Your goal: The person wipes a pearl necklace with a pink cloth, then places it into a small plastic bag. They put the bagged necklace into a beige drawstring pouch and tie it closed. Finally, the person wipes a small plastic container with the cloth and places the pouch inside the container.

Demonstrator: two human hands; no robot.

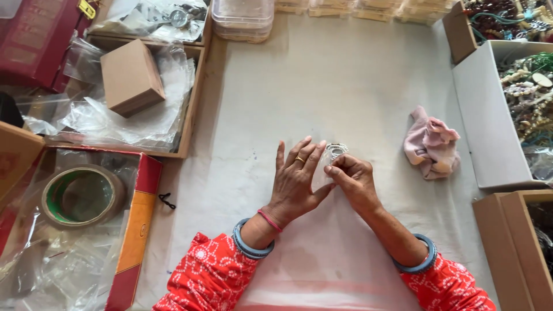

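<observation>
My left hand (296, 178) and my right hand (354, 181) meet at the middle of a pale cloth-covered table (322, 86). Between them is a small clear plastic pouch (324, 170) with a beaded bracelet (336, 150) showing at its top end. My left hand's fingers are spread flat against the pouch; a gold ring sits on one finger. My right hand pinches the pouch's right edge with thumb and fingers. Both wrists wear blue-grey bangles and red patterned sleeves.
A crumpled pink cloth (431, 144) lies to the right. Boxes of beaded jewellery (527, 98) stand at the right edge. At left are a cardboard box (131, 78) on plastic bags, a tape roll (83, 196) and a red box lid (138, 224). Clear containers (242, 20) stand at the back.
</observation>
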